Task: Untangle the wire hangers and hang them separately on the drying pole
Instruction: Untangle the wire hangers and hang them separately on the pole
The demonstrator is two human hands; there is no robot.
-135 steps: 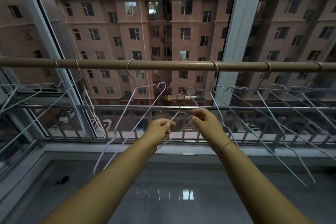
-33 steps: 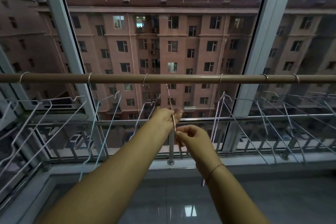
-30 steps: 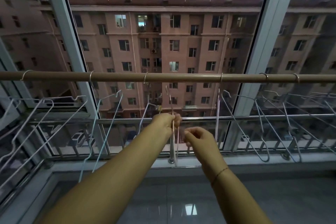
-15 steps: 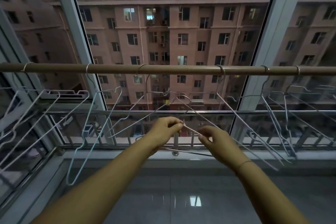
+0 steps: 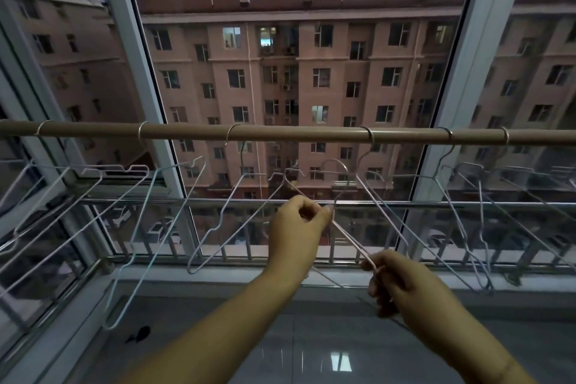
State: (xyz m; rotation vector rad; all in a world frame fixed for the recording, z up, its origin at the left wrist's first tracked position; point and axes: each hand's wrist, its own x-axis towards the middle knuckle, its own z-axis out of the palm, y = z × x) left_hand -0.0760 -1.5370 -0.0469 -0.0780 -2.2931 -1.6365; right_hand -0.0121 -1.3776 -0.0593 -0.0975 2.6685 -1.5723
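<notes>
– Hanger (image 5: 350, 239) in play, held between both hands below the pole (image 5: 280, 133). Its hook is up top and clear of the pole.

– Talk me through the grips.

– Left hand (image 5: 297, 224) is the higher one. Fingers are curled in, thumb and forefinger pinching the wire just under the hook's neck. Right hand (image 5: 397, 285) sits lower and off to the right, fingers curled too, pinching the wire's lower end. The wire slants down from one pinch to the other.

– And the arms?

– Both forearms reach forward from the bottom of the view. The left comes in on a diagonal from the lower left, the right from the lower right.

– Is it free of the rest?

– Can't tell. The hook crosses the shoulder of the neighbour (image 5: 381, 211), which hangs just to the right. Whether they are caught or only overlapping, the view doesn't settle.

– Wider picture?

– Other hangers (image 5: 231, 131) hook over the pole on both sides of the hands, spaced apart, their frames tilted at different angles. Behind them runs a railing (image 5: 218, 201), then the window frame (image 5: 134, 56), with a building (image 5: 280, 72) beyond the glass. A glossy floor (image 5: 311, 352) lies under the arms.
</notes>
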